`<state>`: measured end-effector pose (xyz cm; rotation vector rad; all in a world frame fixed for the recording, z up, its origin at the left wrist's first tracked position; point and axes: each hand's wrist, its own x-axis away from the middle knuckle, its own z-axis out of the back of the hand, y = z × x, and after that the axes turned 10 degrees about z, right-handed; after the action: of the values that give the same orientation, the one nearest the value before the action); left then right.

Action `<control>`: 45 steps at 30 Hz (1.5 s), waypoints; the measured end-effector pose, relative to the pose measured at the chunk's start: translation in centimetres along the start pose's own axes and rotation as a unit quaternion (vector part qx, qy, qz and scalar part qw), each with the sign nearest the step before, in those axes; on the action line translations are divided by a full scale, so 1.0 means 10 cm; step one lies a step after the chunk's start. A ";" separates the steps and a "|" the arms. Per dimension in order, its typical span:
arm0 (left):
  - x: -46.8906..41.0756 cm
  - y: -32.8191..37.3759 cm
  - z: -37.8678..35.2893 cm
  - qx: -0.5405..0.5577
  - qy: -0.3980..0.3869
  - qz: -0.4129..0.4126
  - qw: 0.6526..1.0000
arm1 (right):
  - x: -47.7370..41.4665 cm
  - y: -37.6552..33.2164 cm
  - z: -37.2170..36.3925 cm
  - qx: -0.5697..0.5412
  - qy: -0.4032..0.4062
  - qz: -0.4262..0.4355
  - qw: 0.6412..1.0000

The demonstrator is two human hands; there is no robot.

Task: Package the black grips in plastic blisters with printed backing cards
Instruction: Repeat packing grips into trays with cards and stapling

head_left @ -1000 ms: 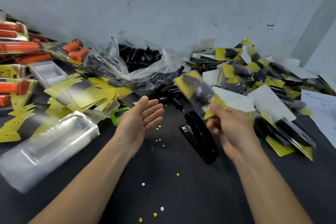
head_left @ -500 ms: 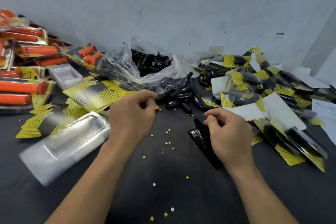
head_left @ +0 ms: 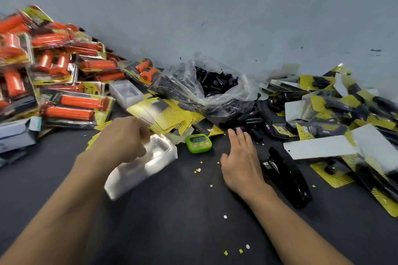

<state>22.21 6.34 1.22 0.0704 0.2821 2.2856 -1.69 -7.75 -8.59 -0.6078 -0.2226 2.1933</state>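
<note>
The dark grey bench (head_left: 172, 211) carries everything, and the small lime-green digital timer (head_left: 198, 143) near its middle serves as the marker. Far left of the timer lies a heap of orange grips sealed in blister packs (head_left: 53, 75). Far right of it sprawls a pile of finished packs of black grips on yellow-and-black cards (head_left: 344, 109), some of them lying white side up. Behind the timer, against the grey wall, a crumpled clear plastic bag (head_left: 185, 84) sits open and full of loose black grips. Behind and left of the timer, a fanned stack of yellow-and-black printed backing cards (head_left: 163, 114) lies flat.

Just left of the timer and a little nearer the person, a stack of clear plastic blisters (head_left: 150, 163) lies tilted. The left hand (head_left: 122, 140) is at its far left end, fingers curled and grasping the stack; motion blur hides the exact hold. Right of the timer and nearer the person, a long black stapler (head_left: 288, 176) lies on the bench.

Between the timer and the stapler, the right hand (head_left: 241, 161) is flat and released, palm down, fingers straight. Its fingertips point at the scattered short black rubber grips (head_left: 252, 121) behind and right of the timer; whether they touch the nearest one cannot be told. Tiny yellow and white paper bits (head_left: 197, 170) dot the bench in front of the timer.
</note>
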 end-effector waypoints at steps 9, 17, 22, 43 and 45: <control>0.02 0.00 -0.03 -0.017 0.121 0.014 0.992 | -0.49 0.06 -0.14 0.014 0.002 -0.050 0.999; 0.13 0.08 0.36 0.242 0.179 -0.012 0.954 | -0.53 0.04 -0.12 0.062 0.035 -0.040 0.997; 0.23 0.52 0.14 0.393 0.045 -0.031 0.918 | -0.49 0.03 -0.06 0.072 0.037 0.005 0.997; 0.42 1.75 -1.22 0.672 -0.194 0.101 0.707 | 0.63 0.12 0.57 -0.441 0.308 -0.091 0.838; 0.35 1.71 -1.21 0.706 -0.213 0.110 0.666 | 0.63 0.10 0.56 -0.422 0.295 -0.072 0.854</control>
<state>5.64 -4.27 -6.78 1.4483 1.7702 1.5955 -8.53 -3.33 -6.27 -1.6453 -0.8815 1.5792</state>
